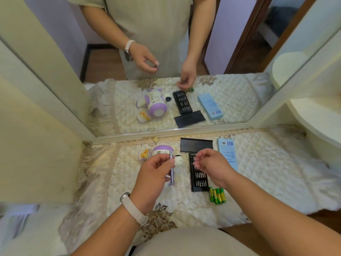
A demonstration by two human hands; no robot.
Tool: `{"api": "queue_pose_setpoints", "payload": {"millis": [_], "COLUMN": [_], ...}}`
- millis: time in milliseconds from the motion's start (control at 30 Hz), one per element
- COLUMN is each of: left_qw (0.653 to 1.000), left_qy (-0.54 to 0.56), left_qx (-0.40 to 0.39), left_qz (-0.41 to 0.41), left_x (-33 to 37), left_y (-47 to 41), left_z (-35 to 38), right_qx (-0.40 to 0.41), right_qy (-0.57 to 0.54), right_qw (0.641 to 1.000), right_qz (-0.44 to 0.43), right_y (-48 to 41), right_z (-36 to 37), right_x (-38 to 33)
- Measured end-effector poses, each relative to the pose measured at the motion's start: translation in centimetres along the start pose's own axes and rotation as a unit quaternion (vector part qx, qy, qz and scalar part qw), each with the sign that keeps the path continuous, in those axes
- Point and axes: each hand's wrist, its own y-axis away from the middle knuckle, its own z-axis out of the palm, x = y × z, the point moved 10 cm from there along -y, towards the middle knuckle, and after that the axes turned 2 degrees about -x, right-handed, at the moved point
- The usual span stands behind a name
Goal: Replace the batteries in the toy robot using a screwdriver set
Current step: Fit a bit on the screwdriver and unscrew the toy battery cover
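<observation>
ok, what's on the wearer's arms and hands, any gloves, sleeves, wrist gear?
Both hands are bare, no gloves or rings visible. The left hand has a band on its wrist: a pale cream strap with a slim grey module at the outer edge. The right hand and its wrist carry nothing. Both forearms are uncovered as far as the frame shows; the mirror shows short beige sleeves ending above the elbows.

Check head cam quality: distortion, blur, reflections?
Head view: wide-angle bends the mirror frame and cabinet edges; light soft, shadows faint; the mirror duplicates the scene; left hand and screwdriver handle readable; bit tray details too small; batteries sharp.
</observation>
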Motion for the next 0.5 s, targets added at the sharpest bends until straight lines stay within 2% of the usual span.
{"api": "queue_pose_setpoints", "payload": {"millis": [300, 400, 500], "left_qw": [0.999, 0.999, 0.999], "left_qy": [-0.016, -0.018, -0.013], "left_qx": [0.032, 0.041, 0.048], "left_qz": [-0.003, -0.005, -0.009], "left_x": [0.1, 0.1, 0.1], "left_y": [0.2, 0.3, 0.2], "left_z": [4.4, 5.7, 6.7], "right_qx": [-0.159, -0.173, -0.143], "right_qy": [-0.102, -0.129, -0.152], "right_qw": [0.980, 0.975, 0.978], "right_qz": [-0.064, -0.061, -0.013], "right_y": [2.4, 2.6, 2.2], "right_z": [0.2, -0.5, -1.6], "right_x": [-5.4, -5.9, -5.1]}}
